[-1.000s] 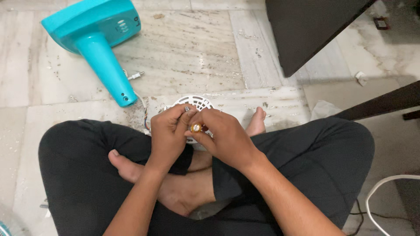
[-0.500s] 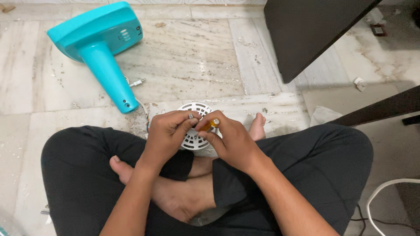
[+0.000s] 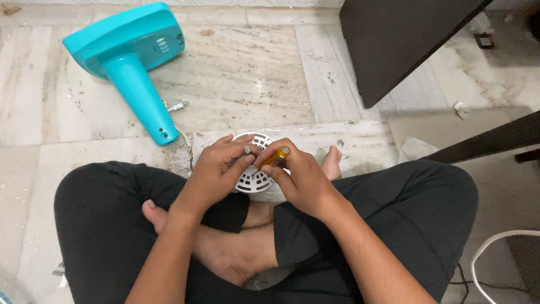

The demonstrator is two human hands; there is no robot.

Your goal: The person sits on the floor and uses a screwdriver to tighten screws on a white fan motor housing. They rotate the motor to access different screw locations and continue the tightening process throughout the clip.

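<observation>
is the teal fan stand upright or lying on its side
Lying on its side. The teal fan stand rests flat on the marble floor, its neck pointing toward the person's knees and its base turned away.

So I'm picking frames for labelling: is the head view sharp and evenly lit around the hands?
Head view: sharp on the left hand, right hand and white vented cover; soft, even light, no glare; the dark cabinet casts a soft shadow on the marble floor; straight lines bow slightly near the edges.
</observation>
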